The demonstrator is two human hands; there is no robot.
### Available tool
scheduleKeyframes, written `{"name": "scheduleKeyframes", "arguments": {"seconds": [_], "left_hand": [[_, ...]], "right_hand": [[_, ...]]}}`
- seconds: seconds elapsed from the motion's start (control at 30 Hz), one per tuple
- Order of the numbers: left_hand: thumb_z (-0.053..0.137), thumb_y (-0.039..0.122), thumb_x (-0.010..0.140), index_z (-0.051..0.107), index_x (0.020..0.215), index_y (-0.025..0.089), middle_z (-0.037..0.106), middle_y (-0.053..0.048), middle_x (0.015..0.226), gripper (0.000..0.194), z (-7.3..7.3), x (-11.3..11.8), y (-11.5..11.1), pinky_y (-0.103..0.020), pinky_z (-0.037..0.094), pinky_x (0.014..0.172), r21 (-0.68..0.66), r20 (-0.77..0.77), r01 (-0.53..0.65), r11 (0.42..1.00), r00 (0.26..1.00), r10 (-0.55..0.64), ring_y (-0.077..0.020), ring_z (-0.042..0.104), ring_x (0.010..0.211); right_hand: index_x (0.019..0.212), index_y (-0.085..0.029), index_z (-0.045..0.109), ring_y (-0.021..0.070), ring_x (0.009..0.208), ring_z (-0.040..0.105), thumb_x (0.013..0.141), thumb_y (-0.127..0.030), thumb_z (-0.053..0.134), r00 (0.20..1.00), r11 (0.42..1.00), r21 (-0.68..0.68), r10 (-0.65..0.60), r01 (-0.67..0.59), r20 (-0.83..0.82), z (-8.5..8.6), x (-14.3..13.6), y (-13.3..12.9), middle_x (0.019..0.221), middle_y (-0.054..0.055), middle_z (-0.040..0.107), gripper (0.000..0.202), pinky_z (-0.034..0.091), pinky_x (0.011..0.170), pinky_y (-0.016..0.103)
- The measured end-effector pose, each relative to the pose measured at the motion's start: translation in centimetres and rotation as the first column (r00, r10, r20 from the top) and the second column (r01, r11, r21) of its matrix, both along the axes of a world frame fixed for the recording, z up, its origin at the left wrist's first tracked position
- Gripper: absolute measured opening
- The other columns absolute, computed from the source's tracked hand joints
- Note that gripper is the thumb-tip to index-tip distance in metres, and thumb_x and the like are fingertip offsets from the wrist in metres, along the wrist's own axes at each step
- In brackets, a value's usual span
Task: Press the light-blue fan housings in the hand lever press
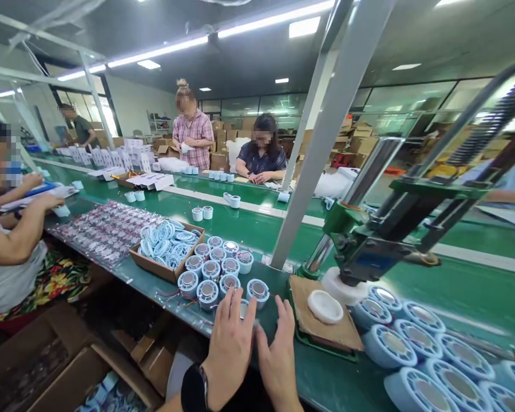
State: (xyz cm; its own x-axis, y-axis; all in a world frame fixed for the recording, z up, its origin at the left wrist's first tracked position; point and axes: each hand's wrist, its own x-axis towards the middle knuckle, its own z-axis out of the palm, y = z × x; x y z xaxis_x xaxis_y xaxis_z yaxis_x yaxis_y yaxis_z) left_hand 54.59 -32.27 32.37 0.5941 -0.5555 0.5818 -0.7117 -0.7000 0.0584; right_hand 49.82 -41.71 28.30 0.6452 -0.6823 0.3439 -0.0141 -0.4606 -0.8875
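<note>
Head view: along the bench's (pixel 321 366) near edge, your left hand (pixel 228 343) partly covers a blue round unit (pixel 243 309), and whether those fingers grip it, I can't tell; your right hand (pixel 278 352) spreads empty fingers beside the brown board (pixel 302 293).

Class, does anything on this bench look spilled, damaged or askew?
Nothing clearly looks spilled or damaged. The blue rings seem untidiest: heaped at varied angles in their cardboard box, unlike the round units standing beside it.
</note>
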Motion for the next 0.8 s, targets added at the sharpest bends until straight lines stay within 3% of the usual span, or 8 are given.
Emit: {"name": "scheduleKeyframes", "arguments": {"seconds": [0.07,0.17,0.37,0.53,0.6,0.67,0.73,0.8], "left_hand": [[0.048,0.008,0.088,0.045,0.148,0.025,0.044,-0.015,0.153,0.062,-1.2,-0.2,0.7,-0.053,0.047,0.107,-0.005,0.061,-0.011,1.000,0.998,0.012,-0.0344,0.040,0.143],[0.046,0.010,0.089,0.036,0.153,0.025,0.037,-0.014,0.158,0.067,-2.1,0.2,0.7,-0.061,0.044,0.108,0.022,0.077,-0.041,0.999,0.996,0.040,-0.0371,0.033,0.146],[0.046,0.012,0.090,0.028,0.156,0.028,0.038,-0.014,0.157,0.070,-1.7,2.3,-1.8,-0.066,0.039,0.110,0.017,0.032,-0.059,0.998,0.998,0.059,-0.0374,0.036,0.145],[0.045,0.013,0.092,0.032,0.155,0.027,0.041,-0.012,0.156,0.065,-1.2,1.8,-2.5,-0.062,0.043,0.109,-0.003,-0.011,-0.077,0.997,0.997,0.077,-0.0371,0.040,0.142],[0.043,0.010,0.092,0.034,0.154,0.024,0.043,-0.010,0.155,0.064,-0.1,1.2,-1.3,-0.055,0.044,0.110,-0.017,-0.019,-0.021,1.000,1.000,0.021,-0.0346,0.041,0.143],[0.040,0.008,0.092,0.039,0.151,0.023,0.048,-0.008,0.152,0.061,2.0,1.7,0.8,-0.045,0.044,0.112,-0.032,-0.043,0.064,0.997,0.997,-0.065,-0.0284,0.044,0.141],[0.037,0.005,0.092,0.049,0.144,0.024,0.056,-0.006,0.144,0.057,4.8,4.2,3.5,-0.037,0.043,0.113,-0.040,-0.117,0.078,0.996,0.990,-0.082,-0.0215,0.051,0.134],[0.035,0.003,0.091,0.059,0.133,0.023,0.063,-0.006,0.134,0.053,7.5,8.6,6.1,-0.034,0.044,0.111,-0.015,-0.235,-0.049,0.999,0.971,0.044,-0.0192,0.057,0.125]], "right_hand": [[0.143,-0.019,0.045,0.0310,0.137,0.041,0.089,-0.039,0.047,0.999,0.999,-0.038,0.025,-0.027,-0.047,-0.2,0.0,-0.7,0.152,0.013,0.033,0.057,0.040,0.113,0.050],[0.140,-0.017,0.049,0.0263,0.116,0.058,0.085,-0.033,0.044,0.990,0.992,0.039,0.121,-0.119,-0.066,0.0,1.4,-1.5,0.145,0.016,0.040,0.058,0.054,0.097,0.044],[0.146,-0.014,0.041,0.0217,0.120,0.060,0.081,-0.029,0.040,0.949,0.931,0.193,0.315,-0.309,-0.005,0.9,5.3,-2.6,0.142,0.014,0.050,0.066,0.046,0.111,0.043],[0.148,-0.014,0.037,0.0213,0.123,0.059,0.087,-0.035,0.039,0.937,0.919,0.200,0.349,-0.339,-0.016,0.5,5.1,-3.4,0.145,0.014,0.048,0.065,0.048,0.109,0.041],[0.149,-0.016,0.037,0.0215,0.123,0.059,0.085,-0.034,0.041,0.937,0.933,0.133,0.344,-0.334,-0.057,0.2,4.2,-3.8,0.145,0.012,0.048,0.066,0.048,0.109,0.042],[0.147,-0.020,0.041,0.0214,0.122,0.058,0.083,-0.029,0.041,0.939,0.944,0.018,0.328,-0.328,-0.098,0.3,3.2,-4.1,0.143,0.010,0.049,0.065,0.048,0.109,0.043],[0.143,-0.023,0.048,0.0212,0.122,0.057,0.082,-0.025,0.041,0.935,0.933,-0.110,0.327,-0.343,-0.140,0.6,2.5,-3.9,0.139,0.009,0.050,0.062,0.048,0.108,0.042],[0.138,-0.026,0.055,0.0228,0.123,0.055,0.083,-0.025,0.041,0.931,0.913,-0.208,0.318,-0.351,-0.178,1.1,2.4,-3.1,0.135,0.009,0.050,0.056,0.048,0.107,0.043]]}}
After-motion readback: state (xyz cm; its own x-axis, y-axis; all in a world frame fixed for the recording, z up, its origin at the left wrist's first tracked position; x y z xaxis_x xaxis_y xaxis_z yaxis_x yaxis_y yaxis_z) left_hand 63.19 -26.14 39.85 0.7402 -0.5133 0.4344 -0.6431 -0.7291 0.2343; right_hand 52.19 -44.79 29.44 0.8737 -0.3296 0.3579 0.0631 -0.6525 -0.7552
